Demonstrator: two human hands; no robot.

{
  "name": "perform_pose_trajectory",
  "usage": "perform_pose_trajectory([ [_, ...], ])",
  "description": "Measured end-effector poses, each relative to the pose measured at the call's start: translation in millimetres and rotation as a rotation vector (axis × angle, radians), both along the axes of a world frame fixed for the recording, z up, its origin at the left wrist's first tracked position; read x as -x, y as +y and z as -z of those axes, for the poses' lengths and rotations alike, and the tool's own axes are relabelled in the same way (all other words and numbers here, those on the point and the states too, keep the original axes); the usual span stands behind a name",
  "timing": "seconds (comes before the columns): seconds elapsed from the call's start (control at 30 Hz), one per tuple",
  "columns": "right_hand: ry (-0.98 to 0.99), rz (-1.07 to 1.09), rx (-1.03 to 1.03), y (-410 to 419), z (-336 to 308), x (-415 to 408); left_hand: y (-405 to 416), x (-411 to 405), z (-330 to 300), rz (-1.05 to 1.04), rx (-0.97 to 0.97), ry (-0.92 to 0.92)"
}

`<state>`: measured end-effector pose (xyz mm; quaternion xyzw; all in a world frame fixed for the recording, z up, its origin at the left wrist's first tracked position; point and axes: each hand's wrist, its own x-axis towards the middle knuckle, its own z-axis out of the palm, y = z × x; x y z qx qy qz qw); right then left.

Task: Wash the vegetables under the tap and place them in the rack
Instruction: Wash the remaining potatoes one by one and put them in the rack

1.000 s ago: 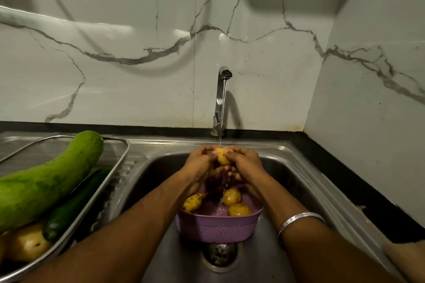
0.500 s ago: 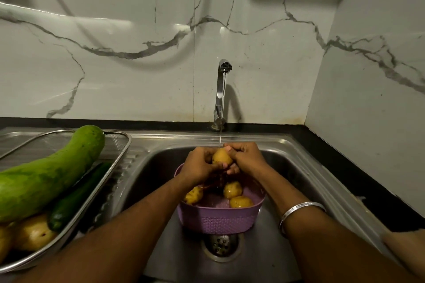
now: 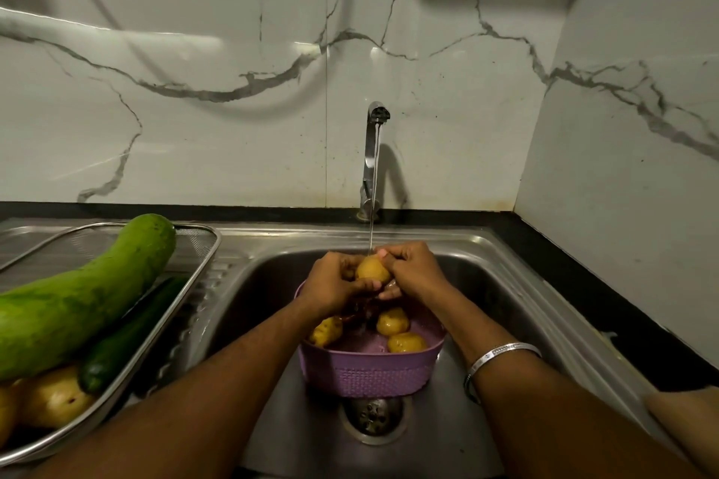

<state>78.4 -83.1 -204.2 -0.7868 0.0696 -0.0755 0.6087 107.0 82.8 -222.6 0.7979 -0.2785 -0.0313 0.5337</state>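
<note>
Both the left hand (image 3: 334,284) and the right hand (image 3: 416,272) were curled around a single potato (image 3: 372,269), gripping it under the thin stream from the tap (image 3: 375,156) above the purple basket (image 3: 369,373) that stood in the steel sink (image 3: 505,284). In the wire rack (image 3: 202,245) on the left drainboard already lay a bottle gourd (image 3: 89,296), a cucumber (image 3: 128,342) and a couple of potatoes (image 3: 50,397), so the task looked to be well past halfway. Three unwashed-looking potatoes (image 3: 393,321) remained in the basket, and by my reading those and the one in hand were left to reach the rack.
</note>
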Motion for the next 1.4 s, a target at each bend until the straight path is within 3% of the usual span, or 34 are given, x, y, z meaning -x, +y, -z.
perform_pose_trajectory([
  [0.2, -0.03, -0.053, 0.052, 3.9, 0.0, 1.7, -0.4, -1.1, 1.1, -0.027, -0.012, -0.054],
  [0.47, -0.057, 0.054, -0.016, 0.1, -0.1, -4.9, -2.0, 1.4, -1.8, -0.015, 0.062, 0.019],
  [1.07, 0.03, -0.039, 0.016, 1.0, -0.3, -1.6, 2.8, -2.5, 3.5, -0.013, 0.059, 0.074],
  [1.4, -0.077, 0.051, 0.07, 5.7, -9.4, 9.9, -1.4, 4.2, -2.0, 0.009, 0.054, 0.021],
])
